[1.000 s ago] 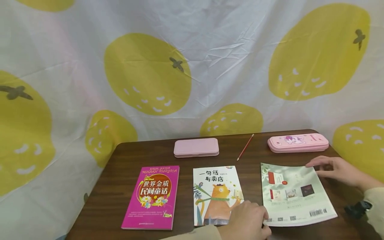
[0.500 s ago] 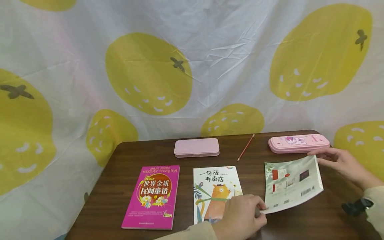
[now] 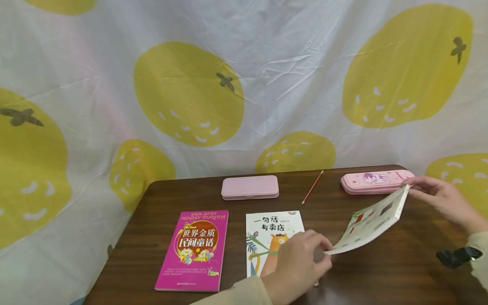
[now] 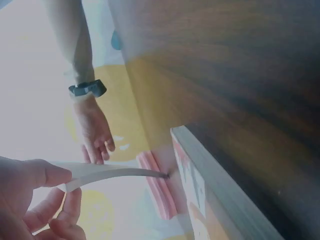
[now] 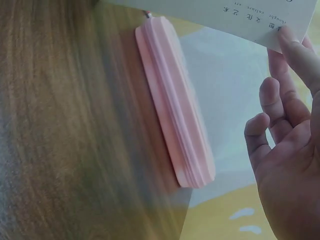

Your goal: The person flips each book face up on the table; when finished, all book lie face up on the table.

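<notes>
A pale green magazine (image 3: pixel 375 222) with small printed pictures is raised above the dark table, bent and tilted, its right side higher. My left hand (image 3: pixel 299 264) pinches its near left corner between thumb and fingers, and in the left wrist view its curved edge shows. My right hand (image 3: pixel 438 199) pinches the far right corner, thumb on the printed face in the right wrist view. Beneath my left hand lies a white picture book (image 3: pixel 263 237) with an orange animal, partly covered by that hand. To its left lies a magenta book (image 3: pixel 190 254).
At the back of the table (image 3: pixel 171 197) lie a plain pink pencil case (image 3: pixel 249 187), a red pencil (image 3: pixel 312 187) and a pink pencil case with a cartoon rabbit (image 3: pixel 373 180), close behind my right hand. A fruit-print curtain (image 3: pixel 289 84) hangs behind the table edge.
The magazine has risen off the table and tilted, its right side lifting most. Both hands have moved upward in the view with it. My right hand now overlaps the rabbit pencil case's corner.
</notes>
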`<state>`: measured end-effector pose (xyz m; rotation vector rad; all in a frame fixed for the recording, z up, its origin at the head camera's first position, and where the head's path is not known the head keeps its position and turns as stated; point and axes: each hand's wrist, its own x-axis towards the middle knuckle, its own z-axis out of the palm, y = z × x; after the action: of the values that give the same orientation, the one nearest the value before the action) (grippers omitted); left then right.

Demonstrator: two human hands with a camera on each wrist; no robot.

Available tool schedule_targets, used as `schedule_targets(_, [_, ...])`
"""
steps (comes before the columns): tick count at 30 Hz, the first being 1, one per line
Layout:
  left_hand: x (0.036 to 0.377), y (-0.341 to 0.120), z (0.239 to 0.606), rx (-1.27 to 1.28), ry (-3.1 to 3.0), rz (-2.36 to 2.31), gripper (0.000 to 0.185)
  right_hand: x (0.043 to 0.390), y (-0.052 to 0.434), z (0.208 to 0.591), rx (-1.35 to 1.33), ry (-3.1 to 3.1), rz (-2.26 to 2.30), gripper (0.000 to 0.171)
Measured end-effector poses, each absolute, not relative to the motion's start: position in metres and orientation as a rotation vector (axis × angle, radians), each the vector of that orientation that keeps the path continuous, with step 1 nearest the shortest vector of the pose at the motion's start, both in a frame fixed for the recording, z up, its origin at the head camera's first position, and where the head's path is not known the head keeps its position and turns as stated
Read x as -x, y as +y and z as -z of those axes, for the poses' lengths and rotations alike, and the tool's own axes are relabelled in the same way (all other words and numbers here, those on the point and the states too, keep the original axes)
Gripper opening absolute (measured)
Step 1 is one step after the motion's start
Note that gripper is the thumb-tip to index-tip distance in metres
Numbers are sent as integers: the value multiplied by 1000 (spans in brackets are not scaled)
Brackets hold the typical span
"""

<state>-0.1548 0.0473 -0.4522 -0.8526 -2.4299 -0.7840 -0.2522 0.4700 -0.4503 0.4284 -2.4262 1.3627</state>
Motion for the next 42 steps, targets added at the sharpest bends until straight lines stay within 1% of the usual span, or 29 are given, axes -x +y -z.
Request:
schedule_targets(4, [155, 47, 452, 826, -2438, 805, 25, 251, 468, 447, -346, -2432, -1381, 26])
schedule_targets(11, [156, 46, 452, 792, -2385, 902, 37, 252, 461, 440, -489, -2307, -1504, 32])
schedule_targets(14, [156, 46, 452, 830, -2310, 851, 41, 250, 456, 437, -434, -2317, -1477, 28])
schedule_targets(18, [155, 46, 454, 906, -2228, 779, 34, 248, 453, 438, -327, -2450, -1356, 21])
schedule_targets(22, [156, 48, 458, 903, -2313, 807, 29, 247, 456, 442, -250, -2575, -1223, 23])
schedule_targets(25, [157, 49, 460, 866, -2449, 864, 26, 248, 460, 447, -269, -2630, -1146, 26])
schedule_targets(31, [160, 57, 463, 836, -2669, 989, 14, 249, 466, 461, -307, -2728, -1016, 25])
schedule_targets(34, [160, 62, 466, 830, -2749, 884, 17, 250, 469, 470, -325, -2767, -992, 25])
schedule_targets(38, [162, 70, 469, 867, -2809, 716, 23, 252, 469, 478, -428, -2836, -962, 21])
schedule_targets(42, [164, 76, 474, 885, -2867, 661, 23, 255, 466, 481, -462, -2900, -910, 19])
